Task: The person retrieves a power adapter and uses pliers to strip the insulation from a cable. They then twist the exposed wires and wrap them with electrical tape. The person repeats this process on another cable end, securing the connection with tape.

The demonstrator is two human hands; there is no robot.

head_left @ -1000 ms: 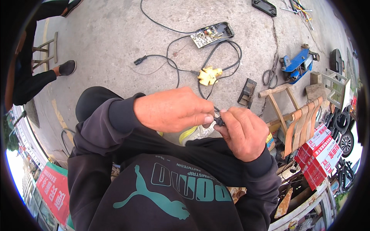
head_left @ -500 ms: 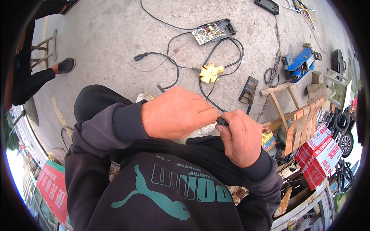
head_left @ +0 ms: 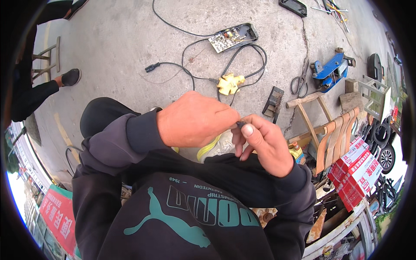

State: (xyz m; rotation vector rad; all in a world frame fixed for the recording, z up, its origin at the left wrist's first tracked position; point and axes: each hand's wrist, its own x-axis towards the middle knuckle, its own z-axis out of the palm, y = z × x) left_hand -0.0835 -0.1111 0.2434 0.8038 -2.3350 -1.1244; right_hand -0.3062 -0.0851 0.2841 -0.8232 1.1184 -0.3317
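Note:
My left hand (head_left: pixel 197 120) is closed, its fingertips meeting those of my right hand (head_left: pixel 268 141) in front of my body. Between the thumb and forefinger of my right hand is a small dark piece (head_left: pixel 241 124), mostly covered; its kind does not show. The other right fingers are loosely curled. What my left fingers pinch is hidden behind the back of that hand. Just beyond my hands lies a yellow multi-way socket block (head_left: pixel 230 84) with black cables. Farther off, an open black case (head_left: pixel 248 34) shows a circuit board (head_left: pixel 224 41).
A black cable plug (head_left: pixel 152 67) lies to the left on the concrete. To the right are a black slotted holder (head_left: pixel 273 102), scissors (head_left: pixel 299 83), a blue floor jack (head_left: pixel 333 72) and a wooden folding stool (head_left: pixel 336 141). Another person's shoe (head_left: pixel 71 77) is at far left.
Both hands have shifted slightly left in the picture. My right hand has turned and its lower fingers have loosened, with the thumb now pressing on the small dark piece. The ground view has shifted slightly.

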